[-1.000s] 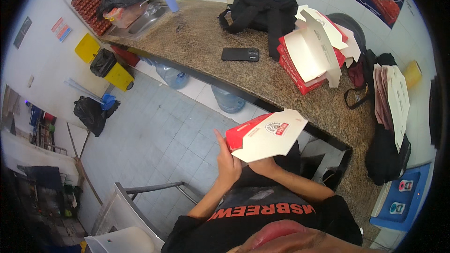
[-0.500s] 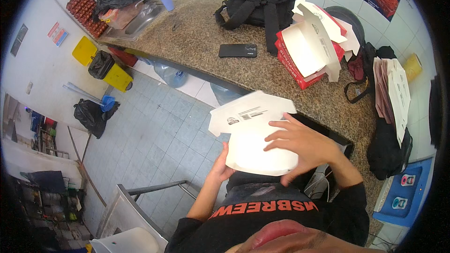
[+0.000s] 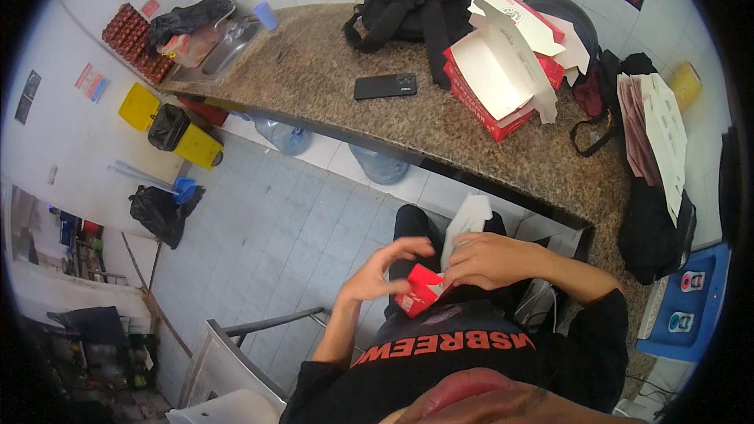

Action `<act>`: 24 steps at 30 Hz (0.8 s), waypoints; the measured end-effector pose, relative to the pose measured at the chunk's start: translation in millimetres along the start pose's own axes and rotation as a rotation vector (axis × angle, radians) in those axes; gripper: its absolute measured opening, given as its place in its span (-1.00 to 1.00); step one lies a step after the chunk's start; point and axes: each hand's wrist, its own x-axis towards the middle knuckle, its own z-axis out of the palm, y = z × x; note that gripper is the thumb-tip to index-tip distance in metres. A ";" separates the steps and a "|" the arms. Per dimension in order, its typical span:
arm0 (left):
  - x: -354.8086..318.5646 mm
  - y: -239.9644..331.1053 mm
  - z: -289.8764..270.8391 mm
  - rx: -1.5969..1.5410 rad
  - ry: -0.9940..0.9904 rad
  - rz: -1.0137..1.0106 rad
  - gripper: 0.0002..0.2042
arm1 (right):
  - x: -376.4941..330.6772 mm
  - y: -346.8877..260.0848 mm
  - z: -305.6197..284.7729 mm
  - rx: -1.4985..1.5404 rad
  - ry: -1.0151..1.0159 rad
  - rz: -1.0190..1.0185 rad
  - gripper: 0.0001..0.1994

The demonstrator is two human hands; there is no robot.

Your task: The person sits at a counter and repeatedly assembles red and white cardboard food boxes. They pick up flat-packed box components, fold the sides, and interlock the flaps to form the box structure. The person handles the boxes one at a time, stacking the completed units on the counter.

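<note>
A partly folded red and white cardboard food box is held over my lap, its red outer side and a raised white flap showing. My right hand is closed on the box's right edge, beside the base of the white flap. At the red side, my left hand has its fingers apart and curved, with the thumb at or near the panel; whether it touches is unclear. On the counter, a few similar red and white boxes stand stacked, the nearest with its lid raised.
The granite counter carries a black phone and a black backpack. Flat cardboard blanks lean at the right, above a blue water dispenser. Large water bottles stand underneath. A metal-framed chair is at lower left.
The box blank has turned from its flat white face to a partly folded form with red showing, and come nearer my body. My left hand has loosened its grip on the edge.
</note>
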 end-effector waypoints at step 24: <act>-71.9 -11.4 38.3 -0.588 0.156 -0.924 -0.80 | -57.8 -5.1 41.6 -0.509 0.764 0.220 -0.84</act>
